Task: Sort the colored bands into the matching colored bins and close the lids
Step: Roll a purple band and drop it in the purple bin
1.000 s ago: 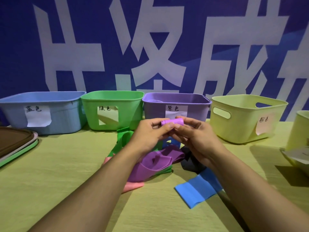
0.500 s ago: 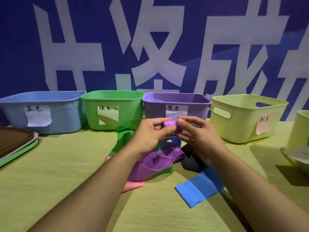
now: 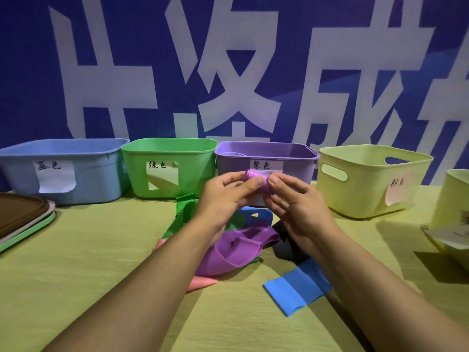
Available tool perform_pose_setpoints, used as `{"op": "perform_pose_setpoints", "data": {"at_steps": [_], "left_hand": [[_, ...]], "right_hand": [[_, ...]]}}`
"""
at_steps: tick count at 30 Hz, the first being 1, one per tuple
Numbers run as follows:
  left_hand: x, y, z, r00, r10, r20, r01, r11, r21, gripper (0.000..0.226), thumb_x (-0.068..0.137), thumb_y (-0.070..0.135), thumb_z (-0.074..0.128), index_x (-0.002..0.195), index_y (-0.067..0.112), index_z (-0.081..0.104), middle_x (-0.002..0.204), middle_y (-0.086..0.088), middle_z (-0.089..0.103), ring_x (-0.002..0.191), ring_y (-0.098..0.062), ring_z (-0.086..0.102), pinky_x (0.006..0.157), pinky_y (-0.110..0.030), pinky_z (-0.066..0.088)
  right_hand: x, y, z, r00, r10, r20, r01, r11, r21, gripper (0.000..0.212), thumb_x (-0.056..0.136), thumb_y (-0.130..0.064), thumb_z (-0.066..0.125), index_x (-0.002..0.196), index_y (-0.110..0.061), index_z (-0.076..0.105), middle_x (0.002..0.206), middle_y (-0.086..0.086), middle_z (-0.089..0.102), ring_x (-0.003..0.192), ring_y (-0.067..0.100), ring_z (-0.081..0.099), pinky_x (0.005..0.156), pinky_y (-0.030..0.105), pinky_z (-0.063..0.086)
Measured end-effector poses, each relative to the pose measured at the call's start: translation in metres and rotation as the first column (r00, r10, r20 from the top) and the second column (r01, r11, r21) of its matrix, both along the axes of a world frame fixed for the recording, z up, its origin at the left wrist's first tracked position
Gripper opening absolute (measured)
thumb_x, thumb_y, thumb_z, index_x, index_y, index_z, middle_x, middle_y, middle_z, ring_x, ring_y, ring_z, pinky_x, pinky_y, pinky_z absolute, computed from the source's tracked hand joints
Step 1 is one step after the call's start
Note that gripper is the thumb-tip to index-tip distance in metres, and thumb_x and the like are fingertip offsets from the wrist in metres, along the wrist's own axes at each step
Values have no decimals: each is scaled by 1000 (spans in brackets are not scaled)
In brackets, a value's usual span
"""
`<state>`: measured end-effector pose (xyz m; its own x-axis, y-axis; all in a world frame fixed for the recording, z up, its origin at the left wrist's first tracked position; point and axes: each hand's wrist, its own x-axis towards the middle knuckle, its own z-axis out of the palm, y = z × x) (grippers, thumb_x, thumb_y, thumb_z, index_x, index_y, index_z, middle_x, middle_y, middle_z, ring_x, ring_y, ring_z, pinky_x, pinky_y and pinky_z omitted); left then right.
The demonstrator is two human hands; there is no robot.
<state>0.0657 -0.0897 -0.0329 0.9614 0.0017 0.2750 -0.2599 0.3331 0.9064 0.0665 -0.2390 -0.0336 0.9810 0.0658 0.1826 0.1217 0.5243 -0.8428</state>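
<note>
Rolled purple band [image 3: 256, 177] mostly hidden by fingers, axis lying left-right; left hand [image 3: 225, 196] and right hand [image 3: 291, 199] both pinched it.

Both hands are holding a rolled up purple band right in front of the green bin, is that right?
Not quite. In the head view, the left hand and right hand do hold the rolled purple band, but it is in front of the purple bin, not the green bin.
</note>
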Motion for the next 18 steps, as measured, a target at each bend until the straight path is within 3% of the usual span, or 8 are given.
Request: {"op": "perform_pose_setpoints", "data": {"at_steps": [5,7,12,14,18], "left_hand": [[0,1,2,998,-47,-29,42,985,-165,27,81,9,75,106,1,70,98,-15,76,82,-17,75,80,-26,62],[1,2,2,999,-26,-31,20,983,-180,25,85,5,74,110,1,70,101,-15,76,84,-18,75,83,-29,63],[3,2,-1,998,52,-34,-57,984,-167,22,86,5,75,108,7,71,104,-14,76,90,-20,75,86,-30,62],[3,1,0,997,73,-22,-75,983,-166,23,85,5,75,107,6,71,103,-15,76,91,-22,75,87,-31,62],[4,2,6,988,155,7,-153,978,-142,17,86,-1,73,101,7,72,94,-12,77,82,-19,76,71,-22,60]], "right_hand": [[0,8,-1,999,33,43,-36,996,79,31,72,-13,78,103,-7,73,99,13,77,92,21,76,77,25,61],[0,9,-3,996,12,88,-14,1000,16,29,74,-12,79,102,-6,73,100,14,77,96,25,76,80,28,61],[0,9,-8,938,-154,309,241,933,-267,17,87,-15,79,104,-11,76,100,4,79,97,22,76,86,35,61],[0,8,-8,910,-180,372,306,899,-313,17,88,-17,80,104,-14,76,98,0,79,96,16,75,86,31,61],[6,1,-11,852,-232,469,437,809,-393,8,94,-21,74,99,-16,78,90,-5,78,87,3,72,79,17,54]]}}
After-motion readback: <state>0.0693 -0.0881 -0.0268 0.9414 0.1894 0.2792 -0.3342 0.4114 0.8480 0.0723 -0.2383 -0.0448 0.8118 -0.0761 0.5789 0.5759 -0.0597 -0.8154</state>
